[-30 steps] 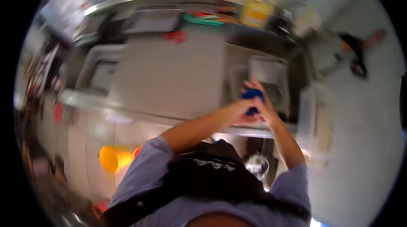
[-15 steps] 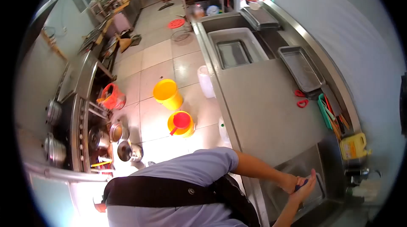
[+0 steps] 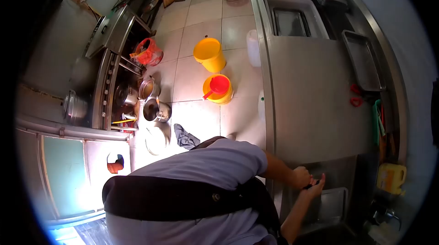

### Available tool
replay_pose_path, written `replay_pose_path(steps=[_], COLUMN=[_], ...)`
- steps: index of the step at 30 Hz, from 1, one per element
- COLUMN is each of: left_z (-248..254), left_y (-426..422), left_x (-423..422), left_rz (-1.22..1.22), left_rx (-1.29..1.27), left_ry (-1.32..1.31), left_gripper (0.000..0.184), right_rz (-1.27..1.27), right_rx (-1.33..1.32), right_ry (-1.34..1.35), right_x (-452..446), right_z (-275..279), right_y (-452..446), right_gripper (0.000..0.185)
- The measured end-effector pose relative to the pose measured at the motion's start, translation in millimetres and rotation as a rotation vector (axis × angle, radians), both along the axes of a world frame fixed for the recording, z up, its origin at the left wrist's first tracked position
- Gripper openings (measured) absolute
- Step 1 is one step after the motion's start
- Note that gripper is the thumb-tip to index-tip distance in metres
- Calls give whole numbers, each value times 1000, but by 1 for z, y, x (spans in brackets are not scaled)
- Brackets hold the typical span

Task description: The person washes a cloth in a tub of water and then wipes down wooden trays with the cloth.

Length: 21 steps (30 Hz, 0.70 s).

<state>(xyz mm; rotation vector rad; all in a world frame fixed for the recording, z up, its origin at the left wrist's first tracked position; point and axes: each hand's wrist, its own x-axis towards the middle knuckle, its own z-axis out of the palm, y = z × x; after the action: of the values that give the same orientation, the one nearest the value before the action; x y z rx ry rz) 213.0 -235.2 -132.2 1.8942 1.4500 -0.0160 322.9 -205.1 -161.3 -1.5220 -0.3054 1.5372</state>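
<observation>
My left hand [image 3: 300, 178] is closed in a fist over the sink. Just beside it, my right hand [image 3: 315, 190] is curled with one digit sticking up. Between the two hands shows a small dark thing [image 3: 312, 184], bluish half a second ago; its kind is too small to make out, and both hands seem to grip it. Below the hands, a clear-looking rectangular tray [image 3: 336, 201] lies in the sink [image 3: 340, 169].
Left of the sink runs a steel counter [image 3: 315, 98] with a metal tray [image 3: 363, 60], red-handled scissors [image 3: 356, 96] and a green basket [image 3: 376, 121]. A yellow jug [image 3: 390, 177] stands near the faucet [image 3: 386, 215]. Yellow buckets [image 3: 210, 55] and pots [image 3: 157, 110] are on the floor.
The view has shifted, so the room sits higher and further right in it. Both hands remain together over the sink, with the left hand now more clearly a fist.
</observation>
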Motion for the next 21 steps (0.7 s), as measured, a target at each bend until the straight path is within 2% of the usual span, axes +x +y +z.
replay_pose_path(steps=[3, 6, 9, 12, 15, 17, 18, 19, 21], left_z=[-15, -10, -16, 14, 8, 4, -17, -36, -23], left_y=[-7, -19, -36, -53, -93, -149, -185, -213, -290], left_x=[10, 5, -5, -45, -119, -183, -213, -240, -297], left_rz=[-34, 0, 61, 35, 21, 145, 252, 352, 552], left_rx=[77, 76, 221, 171, 164, 117, 170, 41, -34], left_ry=[-47, -141, -358, -391, -563, -539, -571, -537, -385], left_gripper=[21, 30, 28, 28, 31, 33, 34, 33, 33], right_rz=[2, 109, 127, 80, 382, 540, 619, 818, 1123], right_rx=[-22, 38, 93, -171, 19, 108, 151, 154, 98], right_ry=[-54, -76, 293, 94, 278, 370, 420, 431, 464], right_x=[8, 18, 72, 95, 58, -5, -43, -76, -149], right_z=[2, 9, -16, -14, 24, 70, 85, 89, 90], right_y=[-11, -30, -35, -28, -43, -65, -79, -92, -130], right_gripper=[30, 33, 35, 41, 50, 55, 58, 57, 53])
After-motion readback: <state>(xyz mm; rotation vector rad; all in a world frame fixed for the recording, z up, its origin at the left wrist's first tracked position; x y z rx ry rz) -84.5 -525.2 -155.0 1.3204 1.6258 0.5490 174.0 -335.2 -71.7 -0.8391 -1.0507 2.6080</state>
